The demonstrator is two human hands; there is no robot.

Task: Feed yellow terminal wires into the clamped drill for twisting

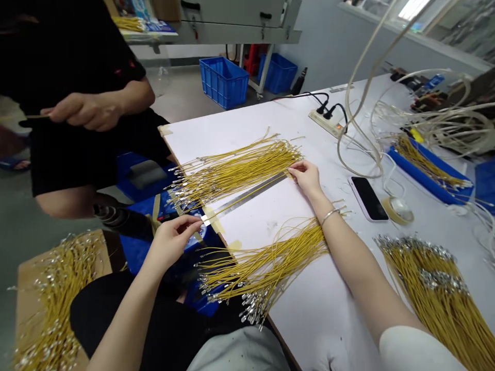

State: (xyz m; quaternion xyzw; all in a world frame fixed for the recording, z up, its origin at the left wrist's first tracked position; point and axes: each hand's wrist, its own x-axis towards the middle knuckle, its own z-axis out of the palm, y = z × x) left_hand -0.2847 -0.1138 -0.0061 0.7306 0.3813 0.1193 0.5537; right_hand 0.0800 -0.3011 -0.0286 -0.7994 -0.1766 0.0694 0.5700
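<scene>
Pinching one yellow wire (232,212) near its metal end: the left hand (172,245), fingers closed, at the near tip of a steel ruler (247,197). The wire lies along the ruler, which is held by masking tape (214,219) to a white surface (247,121). Right hand (305,178), silver bangle (330,216) on wrist: fingertips at the ruler's far end, on the wire; gripping or only pressing, cannot tell.

Adjoining, on the surface: two loose bundles of yellow terminal-ended wires (263,268) (235,170), either side of the ruler. Further bundles: on cardboard (58,293), lower left; at right (433,288).

Beyond: phone (367,198), tape roll (398,211), blue tray of wires (429,170), power strip (327,123), white cables (433,118). Co-worker's hand (85,111), clenched on a thin item. Blue crates (223,82), on the floor.
</scene>
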